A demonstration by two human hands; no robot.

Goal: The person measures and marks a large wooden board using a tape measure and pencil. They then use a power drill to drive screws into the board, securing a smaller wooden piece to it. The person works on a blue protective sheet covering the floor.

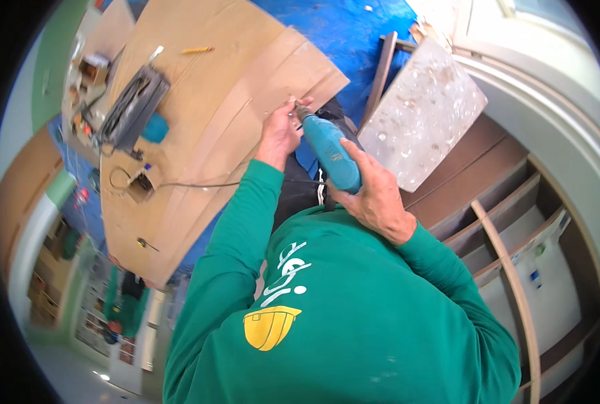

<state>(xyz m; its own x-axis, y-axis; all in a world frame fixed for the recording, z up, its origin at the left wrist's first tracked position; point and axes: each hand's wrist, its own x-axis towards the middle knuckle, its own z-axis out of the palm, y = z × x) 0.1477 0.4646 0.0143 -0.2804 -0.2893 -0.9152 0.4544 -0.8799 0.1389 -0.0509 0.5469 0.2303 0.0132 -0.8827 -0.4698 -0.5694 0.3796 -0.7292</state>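
Clasped around a blue drill (332,155) is the right hand (375,195); the left hand (281,132) is at the drill's front end, its hold unclear; a brown sheet (202,114) lies left of the drill.

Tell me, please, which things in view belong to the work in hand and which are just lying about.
Belonging to the work:
blue drill, held in the right hand
drill chuck, by the left hand

Seemingly just lying about:
yellow pencil-like stick, on the large brown board
dark case, at that board's edge
white-spattered grey board
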